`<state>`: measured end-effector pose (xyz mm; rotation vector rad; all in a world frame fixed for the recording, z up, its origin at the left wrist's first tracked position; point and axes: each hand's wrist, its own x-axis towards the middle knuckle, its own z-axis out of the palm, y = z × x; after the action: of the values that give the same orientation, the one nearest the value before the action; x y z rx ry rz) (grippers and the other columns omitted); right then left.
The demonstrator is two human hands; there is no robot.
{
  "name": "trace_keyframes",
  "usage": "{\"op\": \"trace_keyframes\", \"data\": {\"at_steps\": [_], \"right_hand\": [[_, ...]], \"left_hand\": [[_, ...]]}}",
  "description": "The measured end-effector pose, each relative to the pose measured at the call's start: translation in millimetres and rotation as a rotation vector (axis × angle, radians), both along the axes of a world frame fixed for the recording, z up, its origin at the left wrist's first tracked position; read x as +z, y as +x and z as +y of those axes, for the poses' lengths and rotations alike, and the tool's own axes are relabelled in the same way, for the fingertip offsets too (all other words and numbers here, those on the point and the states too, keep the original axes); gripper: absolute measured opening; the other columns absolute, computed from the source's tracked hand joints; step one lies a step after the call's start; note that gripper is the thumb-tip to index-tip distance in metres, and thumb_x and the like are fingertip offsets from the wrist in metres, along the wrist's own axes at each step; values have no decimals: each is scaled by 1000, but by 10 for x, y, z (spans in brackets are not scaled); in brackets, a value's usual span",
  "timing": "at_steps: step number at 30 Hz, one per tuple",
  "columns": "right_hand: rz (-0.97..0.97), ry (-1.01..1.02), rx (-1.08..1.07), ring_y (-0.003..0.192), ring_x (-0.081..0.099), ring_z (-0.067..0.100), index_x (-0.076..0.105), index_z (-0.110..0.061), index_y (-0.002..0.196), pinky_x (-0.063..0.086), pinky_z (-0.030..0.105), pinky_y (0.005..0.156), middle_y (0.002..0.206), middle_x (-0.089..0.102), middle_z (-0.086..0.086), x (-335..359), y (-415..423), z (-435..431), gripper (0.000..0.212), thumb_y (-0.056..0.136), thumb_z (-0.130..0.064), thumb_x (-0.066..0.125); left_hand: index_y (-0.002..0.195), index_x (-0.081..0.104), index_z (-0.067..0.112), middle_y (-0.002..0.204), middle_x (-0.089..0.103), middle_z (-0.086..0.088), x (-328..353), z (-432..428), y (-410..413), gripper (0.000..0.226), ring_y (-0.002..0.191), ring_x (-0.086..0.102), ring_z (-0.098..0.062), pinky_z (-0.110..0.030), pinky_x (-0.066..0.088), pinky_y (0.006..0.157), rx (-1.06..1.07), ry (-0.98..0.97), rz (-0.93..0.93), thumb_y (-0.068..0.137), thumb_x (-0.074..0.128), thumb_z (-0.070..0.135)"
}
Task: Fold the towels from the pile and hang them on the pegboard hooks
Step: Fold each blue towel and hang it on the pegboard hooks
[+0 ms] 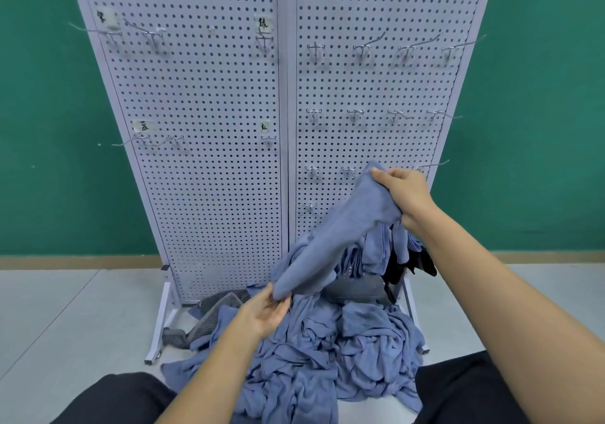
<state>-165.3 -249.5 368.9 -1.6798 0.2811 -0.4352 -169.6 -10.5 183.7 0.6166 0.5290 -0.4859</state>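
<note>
A blue towel [343, 237] is stretched slantwise in the air in front of the white pegboard [209, 148]. My right hand [404, 194] grips its upper end at the right. My left hand [266, 312] pinches its lower end near the middle. Below them a pile of crumpled blue towels [327, 351] lies on the floor at the foot of the board. Rows of metal hooks [360, 48] stick out of the pegboard, all bare.
Small paper labels [263, 24] hang above some hooks. A grey mesh basket [216, 315] lies tipped at the left of the pile. A metal bin [363, 287] holds more blue and dark cloths. My dark-trousered knees [458, 391] flank the pile. Green wall behind.
</note>
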Motion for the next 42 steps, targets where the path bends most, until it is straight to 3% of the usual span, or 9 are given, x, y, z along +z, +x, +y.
{"op": "trace_keyframes", "data": {"at_steps": [5,10,13,16,22,26,31,34,42], "right_hand": [[35,1,63,61,51,18,50,-13,65,44,28,57,64,52,5,-111,81,226,32,91,-23,63],[46,-80,149,68,53,19,59,-6,80,45,27,61,74,54,10,-147,121,463,22,90,-25,65],[13,-64,150,67,54,18,57,-8,76,46,25,58,73,54,10,-25,101,507,24,89,-27,65],[-34,-7,148,70,53,19,54,-11,73,45,32,63,76,53,11,119,35,432,26,88,-28,66],[43,185,141,64,64,19,64,-4,87,53,28,58,76,67,10,24,-118,-13,21,91,-24,64],[245,230,60,77,67,27,64,-5,89,53,28,53,86,68,17,-377,-106,-384,22,93,-26,61],[445,156,211,80,68,24,64,-3,103,57,30,61,92,70,15,-708,-127,-678,21,91,-21,64],[485,9,388,85,63,20,67,-8,101,53,32,79,92,70,9,-830,-148,-783,15,86,-7,67],[130,-351,324,44,37,2,54,-7,73,29,11,42,61,48,1,-996,-81,-640,34,91,18,38]], "left_hand": [[115,50,-4,116,51,-24,-158,-27,-112,23,102,57,-39,-52,55,71,-193,151,100,100,46,12],[117,61,-6,107,68,-21,-169,-237,-288,69,81,70,-29,-33,58,59,-475,87,35,97,35,54],[111,66,-8,115,66,-22,-94,-397,-425,94,87,71,-30,-35,59,66,-522,-51,-53,85,29,74],[129,52,-9,128,56,-27,-27,-518,-441,103,111,62,-38,-47,55,86,-380,-273,-132,80,31,79],[127,53,3,118,65,-22,141,-187,-59,76,104,65,-34,-45,57,81,170,-344,-223,91,34,67],[116,56,0,108,69,-22,218,182,84,67,87,71,-33,-47,59,67,-52,-140,-202,81,57,58],[123,57,-1,96,72,-15,229,354,239,37,87,67,-27,-37,58,66,-462,483,-239,90,60,14],[122,57,-2,97,70,-13,259,484,362,36,87,65,-26,-36,54,68,-410,688,-351,87,63,2],[84,56,7,63,66,0,515,625,559,35,68,57,-16,-18,48,49,-111,723,-668,86,35,-22]]}}
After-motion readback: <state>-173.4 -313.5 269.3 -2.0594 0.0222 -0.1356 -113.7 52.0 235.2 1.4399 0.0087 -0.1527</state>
